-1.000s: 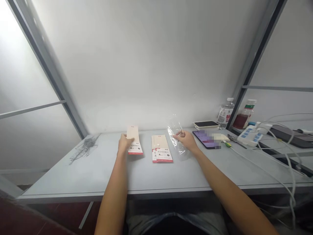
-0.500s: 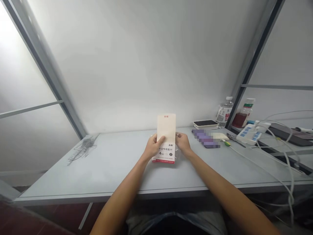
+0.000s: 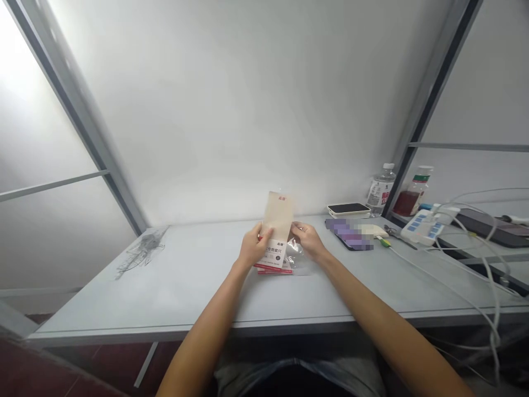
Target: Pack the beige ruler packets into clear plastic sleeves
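Note:
My left hand (image 3: 253, 245) grips a cream and white printed card package (image 3: 278, 216) by its left side, thumb across the front. The package tilts, its top leaning right, with red print above and a red strip along the bottom. Behind it shows part of a second red-edged card (image 3: 285, 271). At the right, my right hand (image 3: 306, 238) pinches a clear plastic bag (image 3: 296, 255) close to the package's edge. The bag hangs below those fingers and is creased and shiny. What lies behind the cards is hidden.
On the right of the grey table (image 3: 185, 286) lie a purple-screened phone (image 3: 347, 234), a pale-cased phone (image 3: 349, 209), scissors (image 3: 399, 237) and a power strip (image 3: 430, 223) with trailing white cables. A water bottle (image 3: 380, 190) stands behind. A dark line drawing (image 3: 144, 248) marks the left side.
The front card has tilted and shifted slightly left, uncovering more of the card behind and the clear bag. My right hand has moved a little left.

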Action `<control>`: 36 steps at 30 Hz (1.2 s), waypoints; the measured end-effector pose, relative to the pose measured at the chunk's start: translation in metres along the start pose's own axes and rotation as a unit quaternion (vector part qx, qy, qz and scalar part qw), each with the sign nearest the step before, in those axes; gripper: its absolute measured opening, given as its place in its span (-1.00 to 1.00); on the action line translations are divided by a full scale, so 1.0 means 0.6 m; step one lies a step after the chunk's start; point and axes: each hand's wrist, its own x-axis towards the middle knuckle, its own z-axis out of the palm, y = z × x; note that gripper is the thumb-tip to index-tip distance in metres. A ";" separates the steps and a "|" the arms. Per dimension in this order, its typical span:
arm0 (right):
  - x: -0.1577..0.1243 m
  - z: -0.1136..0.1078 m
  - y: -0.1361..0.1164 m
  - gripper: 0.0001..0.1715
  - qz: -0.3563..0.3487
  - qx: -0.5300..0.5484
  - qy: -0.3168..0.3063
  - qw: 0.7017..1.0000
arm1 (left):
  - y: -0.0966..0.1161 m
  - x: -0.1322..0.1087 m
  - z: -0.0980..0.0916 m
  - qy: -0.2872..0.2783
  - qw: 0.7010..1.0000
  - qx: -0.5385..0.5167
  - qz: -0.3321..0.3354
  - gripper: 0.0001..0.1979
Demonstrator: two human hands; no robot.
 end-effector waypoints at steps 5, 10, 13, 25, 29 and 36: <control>-0.003 0.006 -0.001 -0.61 0.021 -0.021 0.010 0.999 | 0.016 -0.003 -0.005 0.038 0.998 -0.015 0.044 -0.74; -0.001 0.007 0.003 -0.73 0.014 -0.031 0.041 0.999 | 0.033 -0.009 -0.001 0.049 0.994 -0.070 0.062 -0.73; -0.001 0.008 0.004 -0.63 0.003 -0.006 0.018 1.000 | 0.028 -0.011 0.002 0.009 0.995 -0.095 0.013 -0.71; -0.015 0.014 0.004 -0.83 -0.097 -0.078 0.030 0.992 | 0.031 -0.018 0.009 -0.093 0.988 -0.121 0.001 -0.67; -0.016 0.014 0.007 -0.83 -0.098 -0.077 0.040 0.991 | 0.032 -0.018 0.007 -0.104 0.989 -0.105 0.017 -0.67; -0.012 0.015 -0.001 -0.80 -0.038 -0.060 0.017 0.997 | 0.008 -0.008 0.005 0.034 0.998 -0.042 -0.033 -0.67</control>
